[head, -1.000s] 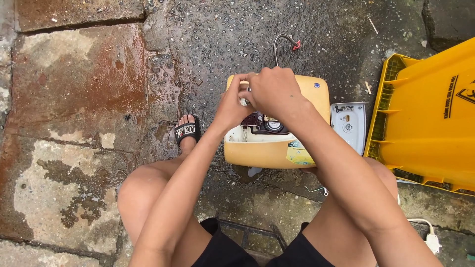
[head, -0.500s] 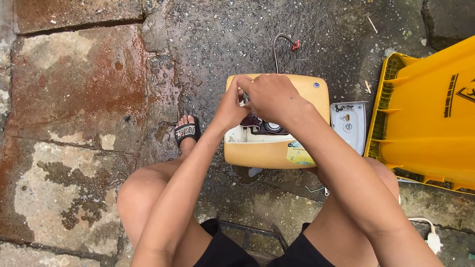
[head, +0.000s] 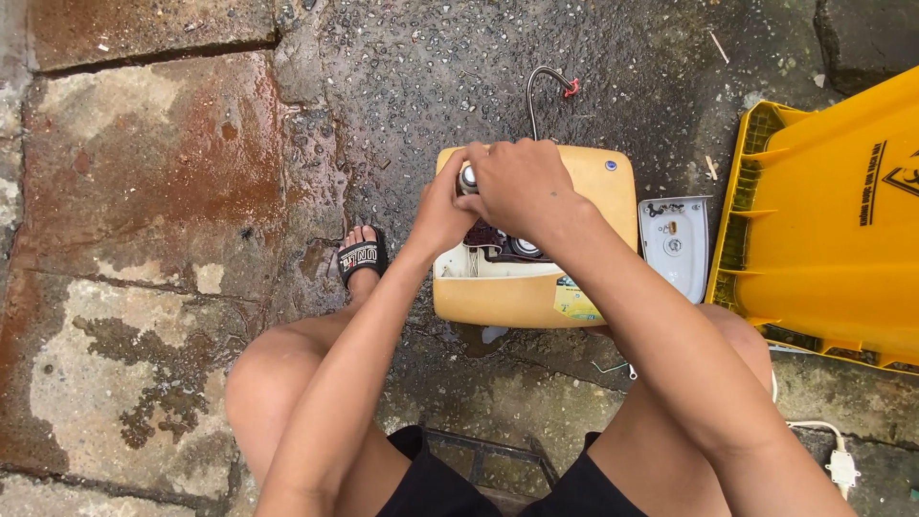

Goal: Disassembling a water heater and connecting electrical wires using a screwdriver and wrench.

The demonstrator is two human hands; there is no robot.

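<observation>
Yellowish plastic, faded and a bit grimy, makes up the boxy appliance housing [head: 536, 287] lying on the wet, gritty ground between the seated person's knees. Its top is open toward us, showing dark round parts and some wiring inside. Both hands meet over the far left corner of it: the left hand [head: 442, 213] comes up from below and curls around a small silvery cylindrical part [head: 469, 180], while the right hand [head: 522, 187] lies over the top with its fingers bent down onto the same spot, so the two are pressed close together around that part. How tightly they pinch it I cannot tell, since the knuckles hide the fingertips. A small rectangular sticker [head: 577, 300], pale yellow with green and blue patches, sits on the near side wall of the housing, toward its right end. Just right of the housing lies a white cover panel [head: 678, 244], flat on the ground. Beyond that stands a big yellow bin [head: 833, 230] tipped on its side, with a dark triangular warning sign [head: 905, 180] and dark lettering on its face. A thin bent metal hose [head: 538, 91] with a red tip arcs up behind the housing. A black sandal [head: 362, 257] with white lettering shows at left.
</observation>
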